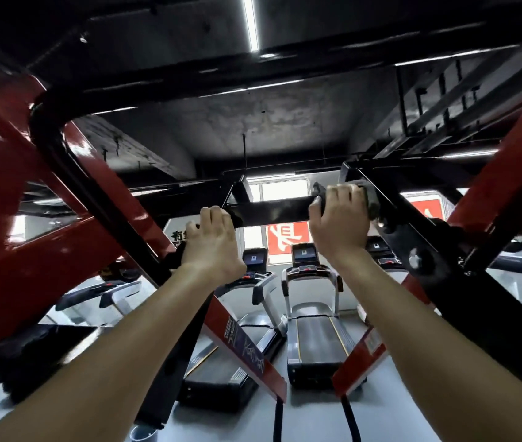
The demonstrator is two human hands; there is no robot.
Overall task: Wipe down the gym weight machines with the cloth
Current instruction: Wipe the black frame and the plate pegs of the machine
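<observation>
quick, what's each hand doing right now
left hand: grips the black crossbar, no cloth in it
right hand: holds the grey cloth against the same bar

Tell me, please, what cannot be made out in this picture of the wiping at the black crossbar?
All in the head view:
1. Most of the cloth is hidden under the right hand; its size is unclear.
2. The left hand curls over the crossbar, so its fingertips are out of sight.
3. The red wall sign is partly covered by the crossbar; unreadable.
</observation>
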